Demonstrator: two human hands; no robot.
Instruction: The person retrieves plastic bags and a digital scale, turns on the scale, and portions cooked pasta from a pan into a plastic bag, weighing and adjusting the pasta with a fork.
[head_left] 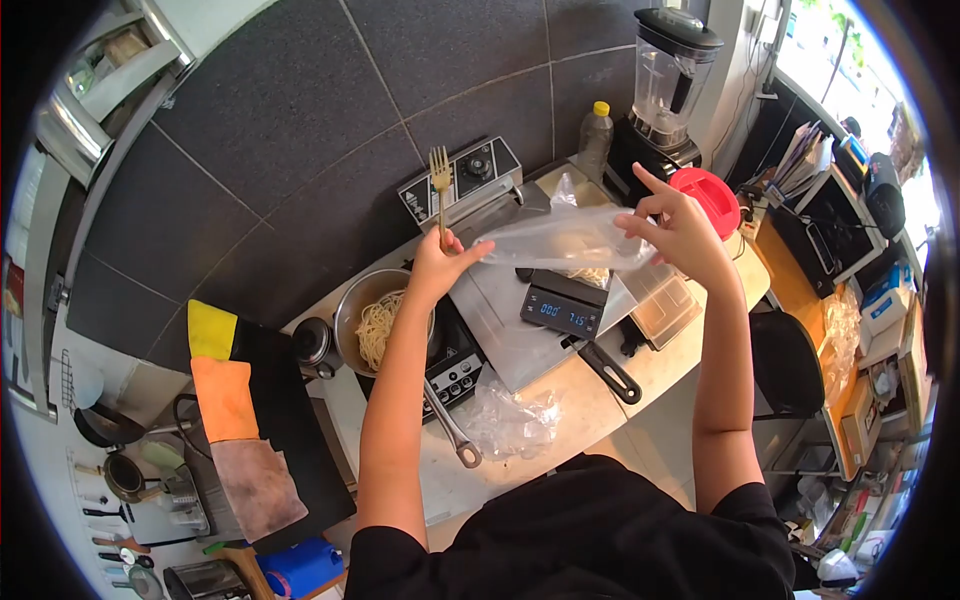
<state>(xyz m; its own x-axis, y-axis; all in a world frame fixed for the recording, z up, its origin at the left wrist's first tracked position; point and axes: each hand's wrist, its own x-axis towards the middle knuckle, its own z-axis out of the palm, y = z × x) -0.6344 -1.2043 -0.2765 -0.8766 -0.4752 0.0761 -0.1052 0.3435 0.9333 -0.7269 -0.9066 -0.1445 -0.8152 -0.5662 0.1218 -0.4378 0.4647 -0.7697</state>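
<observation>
"What's farthest left?"

"Well to the left of both hands, a row of cloths: a yellow cloth, then an orange cloth, then a stained brownish one."

"And nearer the left hand?"

"Just left of the left forearm, lower than the hand, there's a metal pot. Pale, thin noodles lie tangled inside it."

"How is the left hand set?"

"Fingers curled around the handle of a gold-coloured fork, which stands nearly upright above them, tines up. The thumb reaches out to the right and touches a bag's end; I can't tell whether it grips it."

"What does that bag look like?"

"The plastic bag stretches between the two hands: clear, slightly milky, long, softly creased, shiny along its folds. Another plastic piece, crumpled and see-through, lies on the worktop below the left hand, toward the body."

"Anything beneath the bag?"

"A black scale with blue digits, lower than the hands and between them. More noodles show just behind its display."

"And the right hand?"

"Thumb and lower fingers bent in, pinching the bag's right end; the index finger points up, free. Just beyond it is a round red lid."
</observation>
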